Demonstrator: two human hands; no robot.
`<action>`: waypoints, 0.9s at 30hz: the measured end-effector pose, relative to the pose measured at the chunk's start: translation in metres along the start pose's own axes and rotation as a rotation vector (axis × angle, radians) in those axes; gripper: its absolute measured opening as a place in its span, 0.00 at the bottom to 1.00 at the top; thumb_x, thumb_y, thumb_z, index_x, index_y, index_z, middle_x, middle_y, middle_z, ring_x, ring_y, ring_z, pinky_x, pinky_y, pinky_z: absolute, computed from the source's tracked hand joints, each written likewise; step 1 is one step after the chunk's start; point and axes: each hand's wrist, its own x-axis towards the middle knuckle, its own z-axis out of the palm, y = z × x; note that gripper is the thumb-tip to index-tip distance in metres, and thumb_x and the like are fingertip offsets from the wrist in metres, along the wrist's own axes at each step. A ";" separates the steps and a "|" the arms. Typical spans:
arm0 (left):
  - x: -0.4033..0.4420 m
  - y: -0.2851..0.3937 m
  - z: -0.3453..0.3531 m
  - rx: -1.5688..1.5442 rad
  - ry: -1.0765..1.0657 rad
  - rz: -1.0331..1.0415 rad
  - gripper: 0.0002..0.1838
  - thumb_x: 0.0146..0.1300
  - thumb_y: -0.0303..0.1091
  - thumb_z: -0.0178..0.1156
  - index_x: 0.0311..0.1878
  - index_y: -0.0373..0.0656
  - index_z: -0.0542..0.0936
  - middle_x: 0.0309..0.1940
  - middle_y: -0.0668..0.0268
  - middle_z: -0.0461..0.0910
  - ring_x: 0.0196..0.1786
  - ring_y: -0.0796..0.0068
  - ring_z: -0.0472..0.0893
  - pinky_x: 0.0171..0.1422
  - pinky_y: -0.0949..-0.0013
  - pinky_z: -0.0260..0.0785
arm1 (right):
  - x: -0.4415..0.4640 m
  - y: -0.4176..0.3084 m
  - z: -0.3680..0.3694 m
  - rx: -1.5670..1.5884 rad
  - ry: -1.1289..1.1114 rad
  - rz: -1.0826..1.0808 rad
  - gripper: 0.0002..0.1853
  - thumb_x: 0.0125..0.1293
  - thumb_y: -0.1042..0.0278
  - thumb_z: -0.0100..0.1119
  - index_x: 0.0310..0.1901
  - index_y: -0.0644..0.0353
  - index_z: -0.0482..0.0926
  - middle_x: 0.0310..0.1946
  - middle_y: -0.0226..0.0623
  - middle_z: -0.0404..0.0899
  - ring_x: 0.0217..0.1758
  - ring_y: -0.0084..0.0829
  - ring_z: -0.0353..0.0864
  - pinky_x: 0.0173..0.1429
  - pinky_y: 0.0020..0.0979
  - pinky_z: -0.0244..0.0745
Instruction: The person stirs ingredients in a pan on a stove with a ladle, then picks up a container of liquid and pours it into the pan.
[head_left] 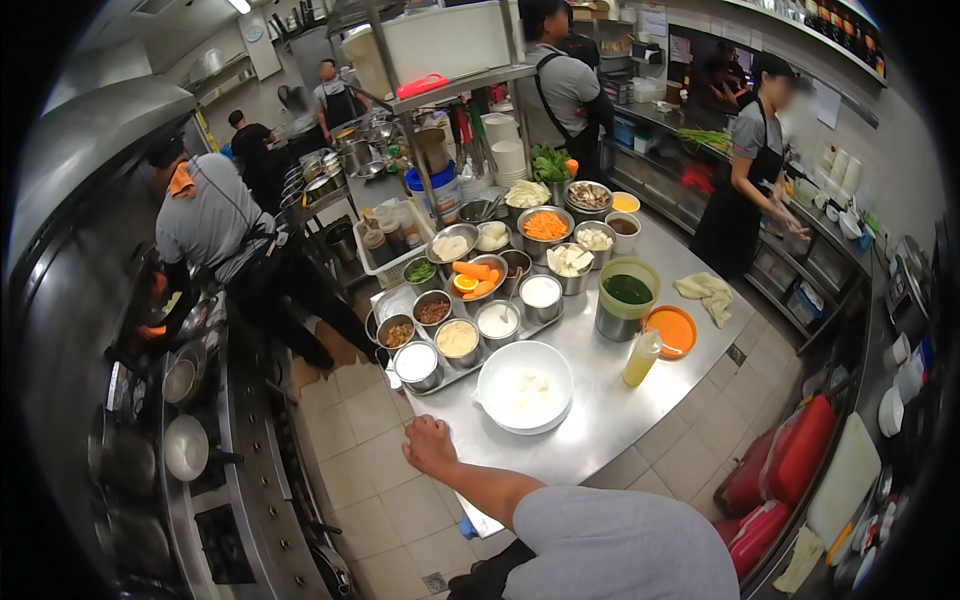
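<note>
My right hand (431,446) is at the left edge of the steel table (640,400), its arm reaching across from the lower right. The fingers look slightly bent and apart, and I see nothing held in them. Closest to it are a metal tub of white powder (416,364) and a big white bowl (525,388) with a few pale pieces inside. A squeeze bottle of yellow liquid (642,358) stands right of the bowl, beside an orange lid (671,332) and a container of dark green liquid (628,292). My left hand is out of view.
Several metal tubs and bowls of cut food cover the table's far side, including shredded carrot (545,225). A yellowish cloth (706,298) lies at the right. Stoves with a pan (187,447) line the left. Several co-workers stand around, one at the right counter (745,165).
</note>
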 end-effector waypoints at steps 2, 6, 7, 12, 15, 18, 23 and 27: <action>-0.008 -0.003 0.000 0.045 -0.064 0.026 0.12 0.57 0.40 0.66 0.28 0.42 0.77 0.25 0.63 0.75 0.27 0.59 0.72 0.31 0.58 0.60 | 0.003 0.001 0.006 -0.066 -0.030 0.040 0.15 0.54 0.54 0.65 0.40 0.53 0.80 0.43 0.33 0.75 0.54 0.33 0.70 0.56 0.38 0.63; -0.005 0.020 -0.009 0.083 -0.134 0.027 0.11 0.55 0.34 0.67 0.26 0.39 0.75 0.23 0.61 0.75 0.26 0.60 0.74 0.30 0.59 0.63 | 0.002 0.000 0.025 -0.027 0.054 0.045 0.13 0.54 0.56 0.62 0.39 0.53 0.81 0.40 0.34 0.78 0.52 0.34 0.73 0.55 0.41 0.64; -0.010 0.025 -0.009 0.067 -0.116 0.029 0.11 0.53 0.32 0.68 0.26 0.38 0.75 0.23 0.60 0.73 0.26 0.59 0.74 0.32 0.59 0.63 | 0.001 0.002 0.031 0.062 0.091 0.029 0.12 0.52 0.60 0.65 0.37 0.53 0.81 0.40 0.35 0.77 0.51 0.35 0.73 0.54 0.42 0.64; -0.065 0.040 -0.003 0.167 -0.073 -0.020 0.11 0.51 0.30 0.65 0.22 0.40 0.71 0.21 0.58 0.70 0.25 0.55 0.71 0.31 0.58 0.62 | 0.003 0.011 0.054 -0.122 0.101 -0.023 0.12 0.50 0.61 0.65 0.36 0.56 0.81 0.40 0.41 0.76 0.50 0.43 0.73 0.54 0.46 0.64; -0.095 0.056 0.003 0.117 0.057 0.072 0.12 0.49 0.29 0.62 0.20 0.42 0.67 0.20 0.59 0.68 0.25 0.55 0.70 0.30 0.59 0.61 | 0.006 -0.005 0.032 -0.091 -0.009 -0.029 0.11 0.46 0.66 0.69 0.34 0.54 0.80 0.39 0.39 0.78 0.51 0.44 0.74 0.54 0.46 0.64; -0.132 0.068 0.007 0.105 0.130 0.065 0.11 0.51 0.27 0.62 0.20 0.41 0.69 0.19 0.60 0.68 0.23 0.59 0.70 0.28 0.60 0.61 | 0.002 -0.009 0.030 -0.027 0.095 -0.139 0.10 0.47 0.66 0.68 0.32 0.55 0.79 0.35 0.39 0.78 0.50 0.46 0.73 0.54 0.48 0.65; -0.189 0.093 0.009 0.148 0.262 0.039 0.12 0.55 0.27 0.61 0.20 0.40 0.69 0.18 0.61 0.68 0.22 0.61 0.70 0.27 0.62 0.60 | 0.000 -0.014 0.031 -0.136 0.051 -0.130 0.11 0.48 0.63 0.69 0.33 0.54 0.80 0.40 0.38 0.77 0.54 0.44 0.71 0.55 0.47 0.65; -0.230 0.112 0.012 0.166 0.372 0.064 0.12 0.56 0.27 0.61 0.20 0.40 0.69 0.18 0.61 0.68 0.21 0.62 0.69 0.27 0.63 0.60 | 0.001 -0.021 0.028 -0.151 0.066 -0.084 0.10 0.50 0.62 0.70 0.29 0.57 0.80 0.36 0.43 0.78 0.48 0.47 0.74 0.52 0.49 0.68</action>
